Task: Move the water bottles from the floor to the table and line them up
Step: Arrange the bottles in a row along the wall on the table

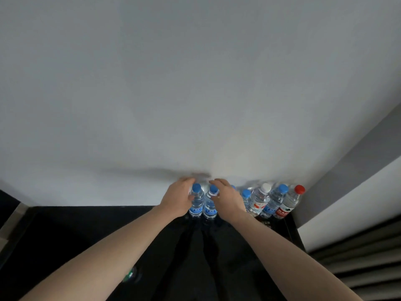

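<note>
The left hand [176, 200] is wrapped around the left side of a blue-capped bottle [197, 202], fingers curled behind its neck and shoulder. The right hand [227, 197] is closed over the neighbouring blue-capped bottle [210, 205] from the right, thumb and fingers pinching just under its cap. Both bottles stand upright and side by side, touching or nearly so, at the far edge of the black bench [86, 231] against the white wall [195, 83]. Both forearms reach in from the bottom of the view. To the right of the right hand the row goes on along the wall: a smaller blue-capped bottle [246, 198] partly hidden by the hand, then a white-capped bottle [259, 203], another blue-capped one [274, 203] and a red-capped bottle with a red label [289, 203] at the bench's right corner. All stand upright and close together. Beyond that corner runs a grey strip of wall [358, 159], with dark slats [358, 257] lower right
</note>
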Demonstrator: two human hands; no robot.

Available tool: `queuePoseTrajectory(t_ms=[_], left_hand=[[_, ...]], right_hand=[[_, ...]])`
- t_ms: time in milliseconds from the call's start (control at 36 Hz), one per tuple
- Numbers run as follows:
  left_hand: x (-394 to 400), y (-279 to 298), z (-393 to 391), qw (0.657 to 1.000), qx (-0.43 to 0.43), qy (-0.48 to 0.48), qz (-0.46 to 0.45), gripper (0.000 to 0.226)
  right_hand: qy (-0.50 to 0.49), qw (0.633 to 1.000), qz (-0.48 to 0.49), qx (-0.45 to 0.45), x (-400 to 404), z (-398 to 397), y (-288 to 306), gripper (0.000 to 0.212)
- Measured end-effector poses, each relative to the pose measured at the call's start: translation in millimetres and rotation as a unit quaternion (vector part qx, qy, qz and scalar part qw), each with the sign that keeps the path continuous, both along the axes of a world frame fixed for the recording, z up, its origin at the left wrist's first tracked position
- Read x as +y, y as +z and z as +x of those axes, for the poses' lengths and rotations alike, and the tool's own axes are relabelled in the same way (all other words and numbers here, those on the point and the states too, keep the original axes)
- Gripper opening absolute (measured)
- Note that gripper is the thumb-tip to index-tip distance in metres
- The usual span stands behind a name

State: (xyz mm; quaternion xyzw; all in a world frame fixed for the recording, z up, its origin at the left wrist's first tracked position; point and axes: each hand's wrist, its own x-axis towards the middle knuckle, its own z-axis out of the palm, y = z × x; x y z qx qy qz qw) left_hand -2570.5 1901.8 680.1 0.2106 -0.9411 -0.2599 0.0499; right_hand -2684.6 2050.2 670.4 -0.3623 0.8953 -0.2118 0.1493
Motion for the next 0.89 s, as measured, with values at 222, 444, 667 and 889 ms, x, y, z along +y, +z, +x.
queuePoseTrajectory(t_ms=[222,444,667,889], left_hand=[[25.6,39.3,136.5,0.997,0.02,0.041,0.063,0.041],[42.9,37.1,282.4,0.997,-0.008,0.064,0.038,0.042],[13.8,39.6,365.7,0.996,-0.032,0.083,0.013,0.042],[-8.8,37.4,429.0,0.986,-0.102,0.134,0.006,0.051]], right_hand=[[-0.042,0.989,-0.089,-0.109,51.3,98.2,12.7,0.058],[0.012,0.99,-0.031,-0.137,72.2,204.4,22.9,0.059],[0.042,0.988,0.028,-0.146,70.9,277.7,28.4,0.065],[0.07,0.987,0.042,-0.142,70.9,328.4,29.1,0.067]])
